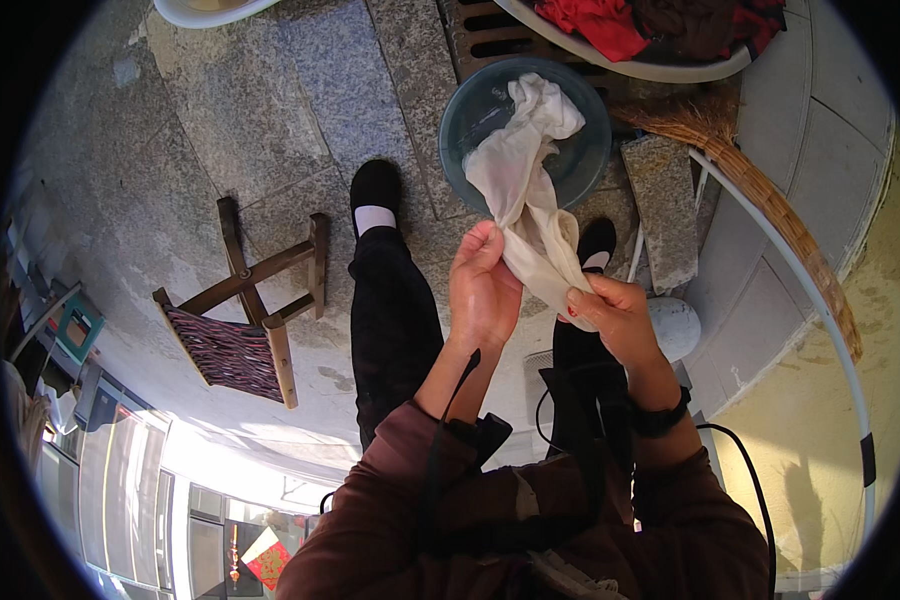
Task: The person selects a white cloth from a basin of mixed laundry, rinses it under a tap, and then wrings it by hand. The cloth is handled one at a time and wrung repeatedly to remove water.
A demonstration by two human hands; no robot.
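Observation:
A wet-looking white cloth point(521, 169) stretches from my hands down into a round blue-green basin point(450, 142) that stands on the ground. My left hand point(484, 289) pinches the cloth's edge between thumb and fingers, near the basin's rim. My right hand point(611, 311) grips the gathered near end, where a small red mark shows at the fingertips. The cloth's far end lies bunched inside the basin, which seems to hold some water.
A large pale basin point(645, 71) with red and dark clothes point(607, 26) overlaps a metal drain grate point(487, 30). Right of me are a straw broom point(772, 195), a stone slab point(664, 210) and a curved pipe point(795, 262). A folding stool point(229, 345) lies to the left.

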